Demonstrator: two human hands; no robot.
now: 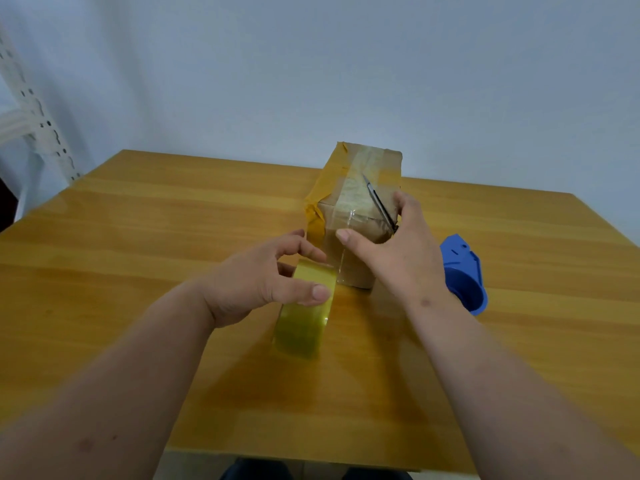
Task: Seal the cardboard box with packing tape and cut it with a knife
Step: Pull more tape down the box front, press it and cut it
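Observation:
A brown cardboard box [356, 188], patched with old yellow and clear tape, stands on the wooden table [156, 237]. My left hand [263, 282] grips a yellowish roll of packing tape [304, 320] upright just in front of the box. A clear strip of tape runs from the roll up the box's near face. My right hand [391, 244] rests on the box's near top edge, thumb pressing the tape there, and it holds a thin black knife [377, 202] whose blade points away over the box top.
A blue tape dispenser [464, 275] lies on the table to the right of the box, behind my right wrist. A white perforated rack [38, 109] stands off the table's far left corner. A plain wall rises behind.

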